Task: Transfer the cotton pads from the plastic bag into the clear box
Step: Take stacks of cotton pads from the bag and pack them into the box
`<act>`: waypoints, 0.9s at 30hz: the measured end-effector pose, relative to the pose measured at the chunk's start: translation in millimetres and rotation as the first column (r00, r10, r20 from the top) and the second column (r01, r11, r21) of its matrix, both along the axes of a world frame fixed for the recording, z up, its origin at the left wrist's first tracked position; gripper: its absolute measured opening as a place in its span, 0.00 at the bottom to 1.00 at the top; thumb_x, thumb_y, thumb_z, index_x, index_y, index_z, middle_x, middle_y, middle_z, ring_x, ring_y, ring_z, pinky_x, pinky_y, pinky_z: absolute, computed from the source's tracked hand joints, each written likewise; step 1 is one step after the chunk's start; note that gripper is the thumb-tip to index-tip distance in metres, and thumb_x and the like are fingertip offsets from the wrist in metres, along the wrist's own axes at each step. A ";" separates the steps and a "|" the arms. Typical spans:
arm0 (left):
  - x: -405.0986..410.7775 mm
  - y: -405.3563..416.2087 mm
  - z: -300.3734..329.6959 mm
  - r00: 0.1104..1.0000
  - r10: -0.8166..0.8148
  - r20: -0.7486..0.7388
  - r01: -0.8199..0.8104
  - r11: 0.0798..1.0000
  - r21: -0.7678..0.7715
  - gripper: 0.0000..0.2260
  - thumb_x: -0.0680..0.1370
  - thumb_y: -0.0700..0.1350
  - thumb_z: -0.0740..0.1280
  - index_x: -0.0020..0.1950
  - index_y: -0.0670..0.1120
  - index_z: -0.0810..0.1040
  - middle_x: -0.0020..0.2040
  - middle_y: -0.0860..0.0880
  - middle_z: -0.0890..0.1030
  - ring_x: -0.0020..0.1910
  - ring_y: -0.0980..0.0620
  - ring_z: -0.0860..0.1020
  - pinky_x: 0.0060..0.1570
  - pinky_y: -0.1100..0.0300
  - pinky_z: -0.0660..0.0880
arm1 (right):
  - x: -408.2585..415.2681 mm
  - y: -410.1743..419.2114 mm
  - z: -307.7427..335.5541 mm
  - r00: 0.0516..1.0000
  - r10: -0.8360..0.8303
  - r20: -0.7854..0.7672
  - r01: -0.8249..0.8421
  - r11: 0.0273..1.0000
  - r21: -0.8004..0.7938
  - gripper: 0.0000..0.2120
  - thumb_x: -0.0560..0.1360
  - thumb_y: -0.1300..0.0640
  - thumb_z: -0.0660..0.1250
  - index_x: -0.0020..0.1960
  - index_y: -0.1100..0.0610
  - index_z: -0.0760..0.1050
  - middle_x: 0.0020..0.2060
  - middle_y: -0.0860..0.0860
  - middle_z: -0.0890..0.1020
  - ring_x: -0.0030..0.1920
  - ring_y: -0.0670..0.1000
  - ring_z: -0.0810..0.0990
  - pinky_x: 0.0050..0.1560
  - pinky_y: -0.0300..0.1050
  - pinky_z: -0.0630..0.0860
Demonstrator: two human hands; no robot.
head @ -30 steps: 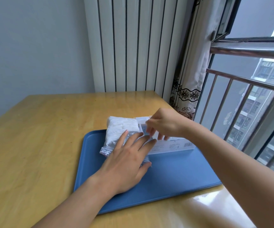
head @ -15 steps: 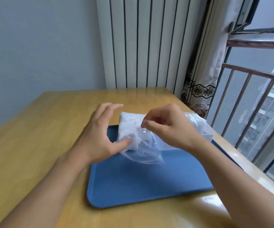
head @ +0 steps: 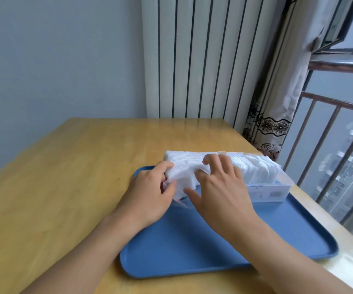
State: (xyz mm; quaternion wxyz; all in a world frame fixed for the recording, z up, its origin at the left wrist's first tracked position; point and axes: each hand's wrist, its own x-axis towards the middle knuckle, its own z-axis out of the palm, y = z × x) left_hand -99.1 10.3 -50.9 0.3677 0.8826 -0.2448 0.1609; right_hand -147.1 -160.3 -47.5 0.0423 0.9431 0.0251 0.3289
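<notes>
The label on the clear box [head: 264, 193] is too small to read. The left hand [head: 150, 194] pinches the plastic bag [head: 180, 202] shut-fingered, while the right hand [head: 220, 187] clamps the cotton pads [head: 184, 166], part of the row already in the box just right of it. All sits on a blue tray [head: 224, 240] on the wooden table [head: 65, 177] beside a radiator [head: 192, 60].

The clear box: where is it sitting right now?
In the head view the clear box sits at the far right corner of the blue tray, beside the right hand, near the window railing.
</notes>
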 end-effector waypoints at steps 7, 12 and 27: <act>-6.8 -4.0 4.8 0.998 0.057 0.034 -0.054 0.994 -0.096 0.09 0.80 0.49 0.66 0.55 0.49 0.67 0.37 0.51 0.77 0.38 0.57 0.75 0.37 0.62 0.71 | 18.6 1.9 -2.3 0.996 0.084 0.004 -0.082 0.970 0.227 0.17 0.68 0.45 0.78 0.50 0.55 0.84 0.57 0.54 0.77 0.60 0.60 0.75 0.51 0.55 0.78; -5.9 -3.9 7.1 0.997 0.076 0.014 -0.073 0.989 -0.130 0.08 0.82 0.43 0.63 0.46 0.43 0.67 0.31 0.49 0.78 0.30 0.66 0.76 0.30 0.66 0.67 | 19.5 1.8 -2.0 0.981 0.195 -0.010 -0.174 0.896 0.410 0.16 0.70 0.47 0.78 0.56 0.50 0.84 0.60 0.49 0.76 0.63 0.54 0.71 0.59 0.51 0.74; -4.1 -9.6 -2.3 0.995 0.070 -0.068 -0.085 0.962 -0.259 0.12 0.83 0.44 0.60 0.43 0.40 0.65 0.30 0.51 0.70 0.26 0.57 0.68 0.27 0.64 0.64 | 19.3 5.2 -0.6 0.988 0.153 -0.029 -0.112 0.827 0.551 0.16 0.66 0.46 0.80 0.52 0.49 0.84 0.62 0.44 0.74 0.62 0.49 0.68 0.61 0.49 0.71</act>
